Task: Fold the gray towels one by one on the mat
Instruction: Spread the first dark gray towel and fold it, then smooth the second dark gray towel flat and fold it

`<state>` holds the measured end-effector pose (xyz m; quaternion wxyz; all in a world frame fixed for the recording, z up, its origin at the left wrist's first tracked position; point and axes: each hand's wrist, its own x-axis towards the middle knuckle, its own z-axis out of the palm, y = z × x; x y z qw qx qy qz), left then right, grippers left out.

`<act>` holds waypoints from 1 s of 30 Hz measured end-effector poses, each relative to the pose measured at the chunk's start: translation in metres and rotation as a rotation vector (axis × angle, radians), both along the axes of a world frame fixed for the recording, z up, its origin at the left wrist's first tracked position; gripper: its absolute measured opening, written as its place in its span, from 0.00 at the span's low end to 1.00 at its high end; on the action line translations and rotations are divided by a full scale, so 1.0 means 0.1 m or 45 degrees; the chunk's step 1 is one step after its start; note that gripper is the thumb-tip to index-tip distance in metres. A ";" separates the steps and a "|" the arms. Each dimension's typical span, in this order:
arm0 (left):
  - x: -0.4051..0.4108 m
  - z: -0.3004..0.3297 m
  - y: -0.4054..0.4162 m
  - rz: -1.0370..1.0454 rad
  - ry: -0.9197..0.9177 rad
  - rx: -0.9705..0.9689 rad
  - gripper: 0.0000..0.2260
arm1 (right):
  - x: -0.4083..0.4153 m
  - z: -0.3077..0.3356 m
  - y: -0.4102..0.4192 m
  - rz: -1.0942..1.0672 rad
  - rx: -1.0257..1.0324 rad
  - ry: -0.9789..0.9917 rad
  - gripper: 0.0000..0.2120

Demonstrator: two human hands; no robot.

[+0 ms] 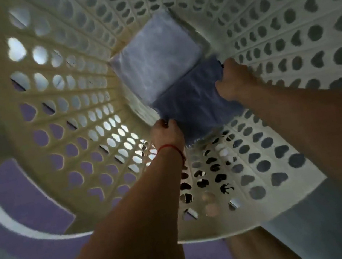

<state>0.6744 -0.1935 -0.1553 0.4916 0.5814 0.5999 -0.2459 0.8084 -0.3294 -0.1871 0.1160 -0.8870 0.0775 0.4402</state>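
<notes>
- A purple mat shows at the left, outside and through the heart-shaped holes of a cream laundry basket seen from above.
- The left hand, a red thread round its wrist, reaches deep into the basket from the near side, forearm stretched straight, fingers curled over the near-left edge of a folded dark gray towel.
- A folded lighter gray towel lies flat on the basket floor, just beyond the dark one; the dark towel's far edge overlaps it.
- The dark towel sits low in the basket between the two hands; whether it rests on the floor or is held clear cannot be told.
- The right hand comes in from the near right, arm extended, fingers closed on the towel's far-right corner.
</notes>
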 end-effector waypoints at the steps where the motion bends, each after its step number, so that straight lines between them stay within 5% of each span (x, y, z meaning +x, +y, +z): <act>1: 0.02 -0.07 -0.02 -0.015 0.016 0.030 0.10 | -0.01 -0.11 0.01 0.002 0.001 -0.004 0.24; 5: 0.06 -0.38 0.01 0.037 0.078 0.111 0.12 | -0.03 -0.33 0.03 0.027 -0.042 -0.013 0.25; 9: 0.07 -0.48 0.08 -0.202 0.172 0.192 0.13 | -0.01 -0.32 0.05 0.129 -0.041 -0.126 0.25; 14: -0.03 -0.29 0.22 -1.460 -0.311 0.955 0.21 | -0.09 -0.05 0.03 0.938 0.081 -0.408 0.38; 17: -0.02 -0.37 0.32 -1.931 -0.269 0.743 0.35 | -0.06 -0.05 -0.03 1.507 -0.033 -0.141 0.48; 19: -0.03 -0.52 0.36 -2.098 -0.066 0.625 0.41 | -0.01 -0.11 -0.04 1.576 -0.091 -0.071 0.45; 25: 0.06 -0.67 0.19 -2.037 0.201 0.488 0.35 | -0.23 -0.36 0.00 1.445 -0.148 -0.182 0.42; 30: 0.25 -0.03 0.11 -1.811 0.100 0.375 0.31 | -0.41 0.22 0.18 1.193 -0.192 -0.015 0.51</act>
